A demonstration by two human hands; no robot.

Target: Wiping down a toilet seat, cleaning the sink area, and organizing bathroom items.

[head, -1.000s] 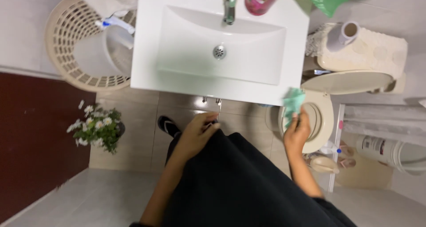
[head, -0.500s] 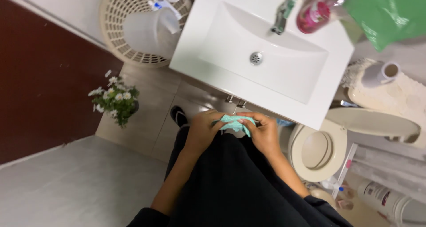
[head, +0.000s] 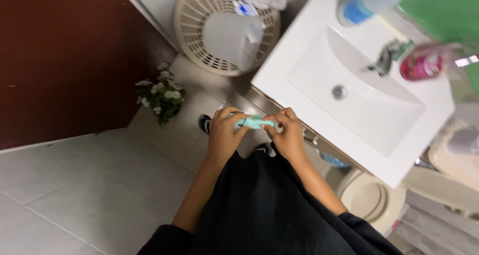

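Small teal cloth held between both hands, below the washbasin edge.

A white rectangular ceramic washbasin is set just right of the hands; a cream plastic lattice basket and a small white-flowered plant are noted left. The small teal cloth is pinched between left hand and right hand. Open grey floor tiles are seen lower left.

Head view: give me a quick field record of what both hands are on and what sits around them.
left hand: pinching the left end of the small teal cloth
right hand: pinching the right end of the same cloth
cloth position: held between both hands in front of the body, beside the sink's front edge
sink: white basin, empty
faucet: at the basin's back
laundry basket: cream, left of sink
flower pot: on floor tiles
toilet: lower right
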